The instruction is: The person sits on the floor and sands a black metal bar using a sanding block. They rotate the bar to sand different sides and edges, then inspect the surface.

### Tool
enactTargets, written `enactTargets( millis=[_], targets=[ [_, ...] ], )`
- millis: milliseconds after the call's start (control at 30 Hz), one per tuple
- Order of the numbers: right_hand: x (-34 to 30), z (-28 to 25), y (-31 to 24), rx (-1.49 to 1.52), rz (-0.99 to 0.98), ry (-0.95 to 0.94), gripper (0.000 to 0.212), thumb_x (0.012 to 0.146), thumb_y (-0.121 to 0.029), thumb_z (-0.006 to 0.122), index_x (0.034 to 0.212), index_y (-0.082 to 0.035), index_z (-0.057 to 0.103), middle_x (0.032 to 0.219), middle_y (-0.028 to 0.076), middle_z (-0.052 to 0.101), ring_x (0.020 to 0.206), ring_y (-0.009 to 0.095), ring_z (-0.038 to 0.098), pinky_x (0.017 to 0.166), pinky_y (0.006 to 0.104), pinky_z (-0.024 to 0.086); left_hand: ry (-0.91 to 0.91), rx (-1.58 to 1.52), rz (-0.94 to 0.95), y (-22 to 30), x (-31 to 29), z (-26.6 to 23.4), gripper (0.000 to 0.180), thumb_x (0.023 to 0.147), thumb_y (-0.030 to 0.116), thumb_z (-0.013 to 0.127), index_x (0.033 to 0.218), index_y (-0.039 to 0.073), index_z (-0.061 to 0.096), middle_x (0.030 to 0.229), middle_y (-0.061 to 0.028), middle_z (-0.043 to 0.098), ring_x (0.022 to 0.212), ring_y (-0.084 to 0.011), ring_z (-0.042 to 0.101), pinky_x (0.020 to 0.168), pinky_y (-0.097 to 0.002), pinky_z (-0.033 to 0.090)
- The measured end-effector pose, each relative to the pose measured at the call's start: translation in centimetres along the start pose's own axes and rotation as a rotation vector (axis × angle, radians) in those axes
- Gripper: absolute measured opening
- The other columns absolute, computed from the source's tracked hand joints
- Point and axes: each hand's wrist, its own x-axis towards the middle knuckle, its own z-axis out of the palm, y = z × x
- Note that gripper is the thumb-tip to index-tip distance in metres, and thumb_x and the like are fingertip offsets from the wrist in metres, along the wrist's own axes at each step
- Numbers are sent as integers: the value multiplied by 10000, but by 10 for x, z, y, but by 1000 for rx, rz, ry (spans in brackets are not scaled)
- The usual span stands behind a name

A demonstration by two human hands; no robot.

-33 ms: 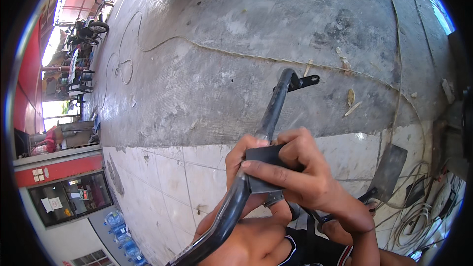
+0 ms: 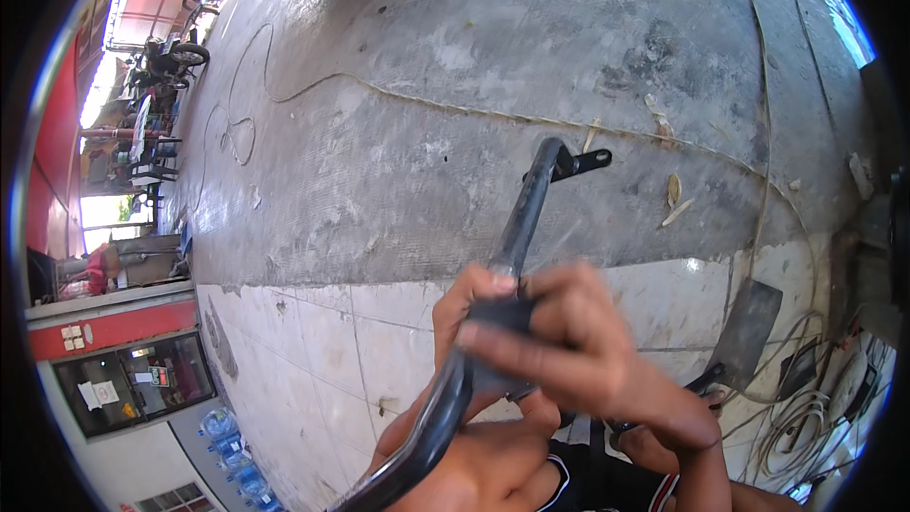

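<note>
A bent black metal tube (image 2: 526, 213) runs slantwise up from the lower middle. A flat slotted bracket (image 2: 590, 161) is fixed at its far end. My left hand (image 2: 460, 308) is closed round the tube near its middle, partly hidden behind it. A dark grey square of what looks like sandpaper (image 2: 500, 322) lies against the tube beside those fingers. My right hand (image 2: 583, 341), blurred by motion, pinches this piece with the thumb over its front and the fingers curled at its right edge.
Rough grey concrete (image 2: 379, 180) meets white floor tiles (image 2: 322, 341) near me. A long thin cord (image 2: 455, 106) crosses the concrete. At right lie a dark flat sheet (image 2: 749, 327) and coiled cables (image 2: 801, 427). Blue water bottles (image 2: 232, 455) stand by the left wall.
My right hand has shifted slightly and is now smeared by motion, as is the sandpaper. The tube's far end has dipped a little to the left. My left hand keeps its grip.
</note>
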Motion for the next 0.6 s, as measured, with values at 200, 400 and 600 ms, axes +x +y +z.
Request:
enactTargets(
  millis=[200,400,600],
  targets=[
    [11,-1,-6,-5,-100,9,703,451,-52,751,1141,-145,849,813,-22,375,858,209,591,765,328,538,264,143,107,0,7,45,272,955,333,520,818,99,531,763,-23,540,717,-146,524,696,-315,451],
    [1,-6,11,-30,13,-52,761,417,-37,773,1166,-158,840,841,-21,389,916,210,582,775,315,520,408,370,298,-2,14,17,307,964,348,496,797,92,523,721,8,502,691,-128,504,668,-311,438],
    [-4,3,12,-16,-17,15,742,448,-22,749,1177,-132,837,855,-17,390,912,219,567,764,332,518,219,-15,35,-1,16,30,279,950,332,513,795,100,508,757,2,481,708,-142,473,709,-326,434]
  ],
)
